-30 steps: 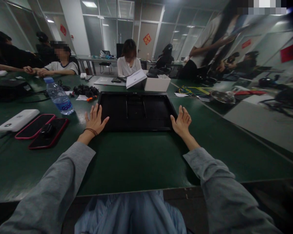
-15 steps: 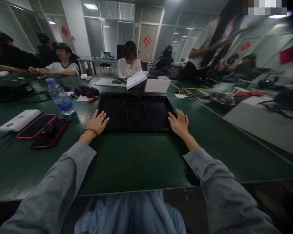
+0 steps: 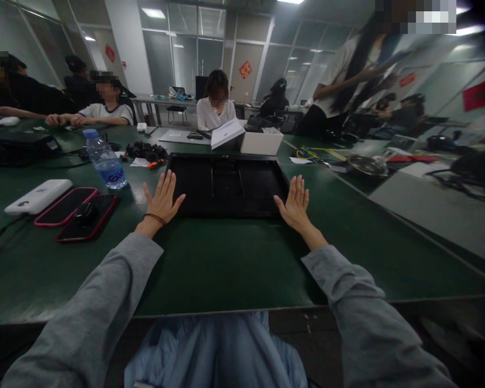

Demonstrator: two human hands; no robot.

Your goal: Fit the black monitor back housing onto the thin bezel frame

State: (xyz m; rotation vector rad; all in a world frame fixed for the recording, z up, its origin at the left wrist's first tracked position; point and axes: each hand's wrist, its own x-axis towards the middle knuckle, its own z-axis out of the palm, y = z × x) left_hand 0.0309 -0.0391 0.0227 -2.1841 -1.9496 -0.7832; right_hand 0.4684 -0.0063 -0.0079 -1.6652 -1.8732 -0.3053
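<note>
A black rectangular panel (image 3: pixel 192 188) with a raised rim lies flat on the green table (image 3: pixel 230 264); it looks like a monitor, though I cannot be sure. Faint lines form a narrow frame in its middle. My left hand (image 3: pixel 162 199) is at its left front corner, fingers stretched upward and thumb out over the panel. At the opposite corner my right hand (image 3: pixel 294 203) is held likewise, thumb pointing inward. Neither hand grips anything. Whether the palms touch the rim is not clear.
Left of the panel stand a water bottle (image 3: pixel 107 164), a white power bank (image 3: pixel 38 196) and two red-edged phones (image 3: pixel 91 218). Behind it are a white box (image 3: pixel 262 143) and a seated person (image 3: pixel 216 108). A grey board (image 3: pixel 440 202) and cables are at the right.
The fingers of both hands have straightened from a slightly curled pose and now point more upward. The panel has stayed in place on the table; the view has shifted slightly.
</note>
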